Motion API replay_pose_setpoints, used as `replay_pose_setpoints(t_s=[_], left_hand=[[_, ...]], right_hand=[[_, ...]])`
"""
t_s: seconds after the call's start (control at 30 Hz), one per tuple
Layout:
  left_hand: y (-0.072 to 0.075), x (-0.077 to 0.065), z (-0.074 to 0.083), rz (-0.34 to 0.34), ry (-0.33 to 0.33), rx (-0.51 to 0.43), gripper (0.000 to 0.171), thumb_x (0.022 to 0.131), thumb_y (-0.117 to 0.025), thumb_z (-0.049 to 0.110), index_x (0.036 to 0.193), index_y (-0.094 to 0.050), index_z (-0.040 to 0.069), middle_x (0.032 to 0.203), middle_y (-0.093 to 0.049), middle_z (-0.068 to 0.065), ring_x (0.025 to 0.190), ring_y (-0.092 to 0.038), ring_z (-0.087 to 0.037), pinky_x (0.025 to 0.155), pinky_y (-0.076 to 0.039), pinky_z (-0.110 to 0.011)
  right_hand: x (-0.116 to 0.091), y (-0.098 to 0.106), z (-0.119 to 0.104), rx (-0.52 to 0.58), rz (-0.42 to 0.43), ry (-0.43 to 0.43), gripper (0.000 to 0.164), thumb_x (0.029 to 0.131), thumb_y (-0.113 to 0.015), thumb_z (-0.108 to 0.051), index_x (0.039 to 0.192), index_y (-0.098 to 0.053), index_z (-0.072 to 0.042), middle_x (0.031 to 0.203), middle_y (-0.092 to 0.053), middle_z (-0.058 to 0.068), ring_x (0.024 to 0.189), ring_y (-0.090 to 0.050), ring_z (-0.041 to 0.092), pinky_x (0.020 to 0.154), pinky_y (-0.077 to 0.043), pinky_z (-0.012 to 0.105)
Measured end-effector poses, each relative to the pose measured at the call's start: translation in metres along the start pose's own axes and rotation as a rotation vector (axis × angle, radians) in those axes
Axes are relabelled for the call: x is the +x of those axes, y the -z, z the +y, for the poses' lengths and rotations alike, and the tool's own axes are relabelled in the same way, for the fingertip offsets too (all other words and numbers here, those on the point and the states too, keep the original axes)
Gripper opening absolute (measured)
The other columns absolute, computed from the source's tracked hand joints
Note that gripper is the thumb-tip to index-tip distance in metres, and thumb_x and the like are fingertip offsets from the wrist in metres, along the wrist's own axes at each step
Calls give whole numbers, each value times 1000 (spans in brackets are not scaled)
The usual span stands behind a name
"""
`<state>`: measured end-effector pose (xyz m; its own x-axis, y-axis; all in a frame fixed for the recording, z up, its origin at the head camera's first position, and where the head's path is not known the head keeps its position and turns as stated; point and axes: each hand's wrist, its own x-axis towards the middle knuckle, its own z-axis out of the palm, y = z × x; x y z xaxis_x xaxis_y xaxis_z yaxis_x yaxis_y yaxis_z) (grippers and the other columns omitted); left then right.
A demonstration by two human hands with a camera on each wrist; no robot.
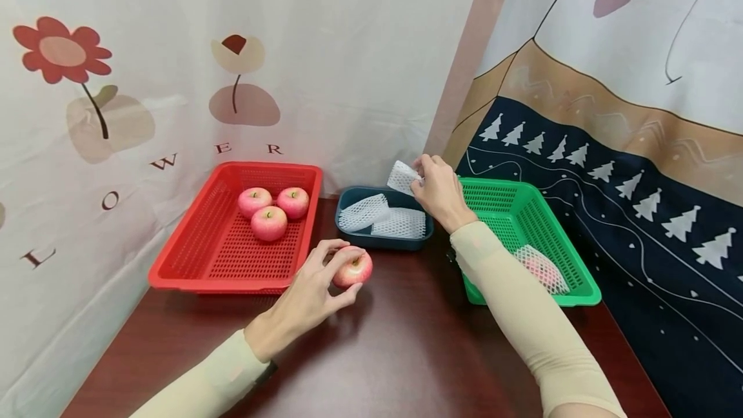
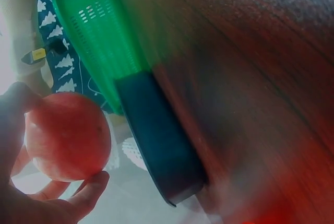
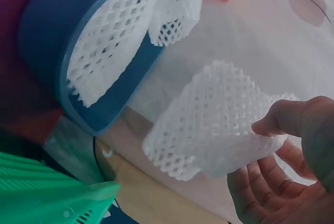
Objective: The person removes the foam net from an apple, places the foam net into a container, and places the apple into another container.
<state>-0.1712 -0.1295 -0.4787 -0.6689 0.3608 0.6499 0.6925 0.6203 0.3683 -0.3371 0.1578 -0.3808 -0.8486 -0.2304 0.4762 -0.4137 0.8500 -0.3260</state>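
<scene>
My left hand (image 1: pixel 310 292) grips a red apple (image 1: pixel 355 268) between thumb and fingers, above the table in front of the blue box. In the left wrist view that apple (image 2: pixel 69 136) fills the space between thumb and fingertips. Over the blue box's right end, my right hand (image 1: pixel 439 187) pinches a white foam net sleeve (image 1: pixel 403 177). The right wrist view shows this net sleeve (image 3: pixel 209 122) hanging flattened from the thumb and fingers. More foam net sleeves (image 1: pixel 398 223) lie in the blue box (image 1: pixel 383 241).
At the left, a red basket (image 1: pixel 226 266) holds three apples (image 1: pixel 269 223). A green basket (image 1: pixel 493 202) on the right contains an apple in a foam net (image 1: pixel 542 269). The dark wooden table (image 1: pixel 400 340) backs onto a printed curtain (image 1: pixel 348 69).
</scene>
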Motion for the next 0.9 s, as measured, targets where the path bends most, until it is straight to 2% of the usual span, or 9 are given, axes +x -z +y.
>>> replay_pose_setpoints(t_s=[0.1, 0.17, 0.3, 0.43, 0.6, 0.73, 0.9], left_hand=[[-1, 0, 0, -2, 3, -5, 59, 92, -98, 24, 146, -75, 22, 145, -67, -15, 131, -73, -30, 108, -66, -48], [-1, 1, 0, 0, 4, -8, 59, 92, -98, 24, 147, -75, 22, 144, -67, -15, 131, -73, -30, 107, -66, -48], [-1, 0, 1, 8, 3, -8, 59, 92, -98, 23, 146, -75, 21, 143, -67, -15, 128, -73, -30, 104, -66, -48], [0, 0, 1, -1, 11, -4, 60, 92, -98, 23, 147, -74, 21, 144, -66, -14, 127, -73, -29, 104, -67, -46], [1, 0, 1, -20, 24, 4, 61, 92, -97, 25, 148, -73, 22, 145, -65, -14, 130, -71, -29, 105, -67, -47], [1, -1, 0, -17, 24, 9, 61, 92, -98, 26, 148, -73, 21, 145, -65, -14, 129, -72, -29, 105, -67, -47], [0, 1, -2, -6, 2, 0, 60, 92, -98, 24, 147, -74, 20, 145, -66, -16, 130, -72, -29, 104, -68, -47]], right_hand=[[1, -10, 1, -29, -19, 14, 22, 107, -74, -7, 129, -76, -5, 119, -73, 19, 102, -75, 37, 84, -67, 52], [1, -19, 1, -69, -64, 29, 19, 108, -74, -7, 127, -75, -6, 121, -72, 19, 105, -75, 38, 84, -68, 53], [-2, -36, 1, -143, -244, 59, 16, 108, -73, -5, 123, -75, -7, 124, -73, 18, 110, -76, 37, 84, -69, 51], [-7, -43, 1, -161, -428, 59, 13, 105, -75, -3, 117, -77, -8, 123, -75, 17, 109, -74, 32, 90, -67, 47], [-10, -41, 1, -126, -562, 12, 13, 103, -78, -6, 115, -78, -9, 118, -78, 14, 100, -70, 27, 88, -64, 43], [-13, -40, 2, -81, -653, -24, 13, 108, -76, -17, 118, -75, -9, 116, -79, 12, 97, -70, 25, 92, -61, 42], [-16, -44, 4, -63, -746, -53, 30, 118, -67, -29, 139, -68, -7, 129, -76, 16, 112, -72, 27, 105, -63, 47]])
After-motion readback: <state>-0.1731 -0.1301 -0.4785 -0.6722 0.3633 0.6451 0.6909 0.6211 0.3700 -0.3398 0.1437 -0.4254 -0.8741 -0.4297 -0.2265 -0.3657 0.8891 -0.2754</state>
